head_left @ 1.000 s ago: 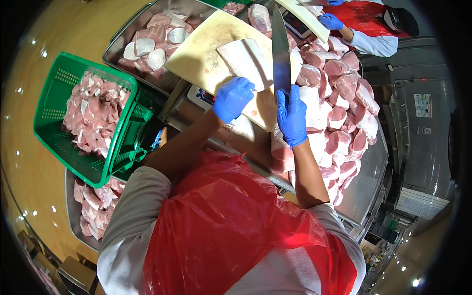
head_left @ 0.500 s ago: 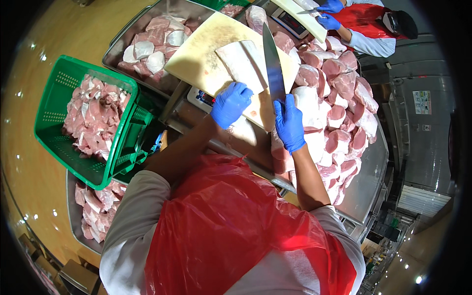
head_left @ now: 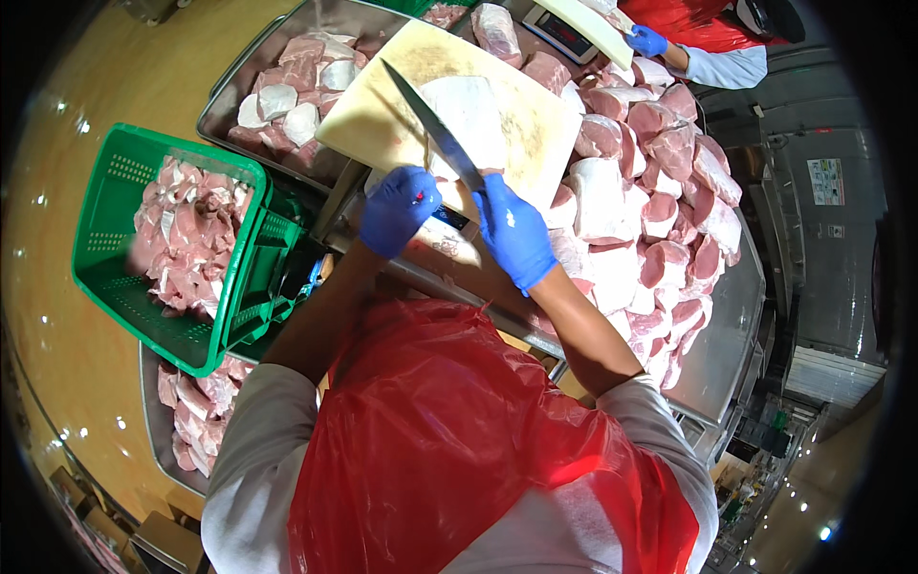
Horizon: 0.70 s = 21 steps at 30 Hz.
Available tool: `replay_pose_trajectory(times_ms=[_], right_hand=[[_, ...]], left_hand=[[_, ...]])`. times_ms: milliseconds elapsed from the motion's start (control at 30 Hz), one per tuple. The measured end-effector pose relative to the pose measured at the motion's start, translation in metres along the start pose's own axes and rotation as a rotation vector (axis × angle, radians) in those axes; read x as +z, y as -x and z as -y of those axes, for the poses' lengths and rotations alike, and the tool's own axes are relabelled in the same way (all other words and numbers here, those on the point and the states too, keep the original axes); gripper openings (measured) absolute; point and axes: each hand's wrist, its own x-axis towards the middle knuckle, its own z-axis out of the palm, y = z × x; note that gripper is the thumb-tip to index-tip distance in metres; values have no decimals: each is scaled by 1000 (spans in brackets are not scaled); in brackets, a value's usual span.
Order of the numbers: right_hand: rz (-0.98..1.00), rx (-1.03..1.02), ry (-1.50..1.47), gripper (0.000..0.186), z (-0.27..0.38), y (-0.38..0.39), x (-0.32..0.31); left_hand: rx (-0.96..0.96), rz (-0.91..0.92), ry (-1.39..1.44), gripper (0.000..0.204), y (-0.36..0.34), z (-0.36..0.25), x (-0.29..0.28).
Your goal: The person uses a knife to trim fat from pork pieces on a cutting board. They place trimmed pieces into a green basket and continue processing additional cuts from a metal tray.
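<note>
My right hand (head_left: 514,230), in a blue glove, grips the handle of a long knife (head_left: 430,124). Its blade slants up and left over the pale cutting board (head_left: 368,105), across the left edge of a slab of pork (head_left: 469,115) lying there white fat side up. Left of that, my left hand (head_left: 400,212), also blue-gloved, is closed at the board's near edge. A small red spot shows at its fingers; whatever it may hold is hidden. Beneath and nearer me lies a long pale piece of meat (head_left: 445,241), partly covered by my hands.
On my left stands a green crate (head_left: 105,277) of meat trimmings, above a metal tub (head_left: 158,426) with more meat. Another metal tub (head_left: 225,110) holds cut pieces behind the board. Pork chunks (head_left: 660,220) are heaped at right. Far right, a co-worker's gloved hand (head_left: 647,40) is near another board.
My left hand has moved left, off the slab. The knife has swung from nearly upright to slanting left over the board, and the slab lies turned differently. A blurred pinkish patch appears at the green crate.
</note>
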Motion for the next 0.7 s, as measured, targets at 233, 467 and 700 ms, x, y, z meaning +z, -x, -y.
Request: replay_pose_trajectory(times_ms=[233, 467, 700], right_hand=[[180, -109, 145, 24, -7, -17, 2], [502, -31, 418, 16, -116, 75, -79], [411, 25, 180, 17, -22, 26, -74]], left_hand=[[-181, -48, 86, 12, 3, -16, 11], [-100, -54, 41, 10, 1, -6, 3], [-384, -196, 586, 20, 17, -17, 5]])
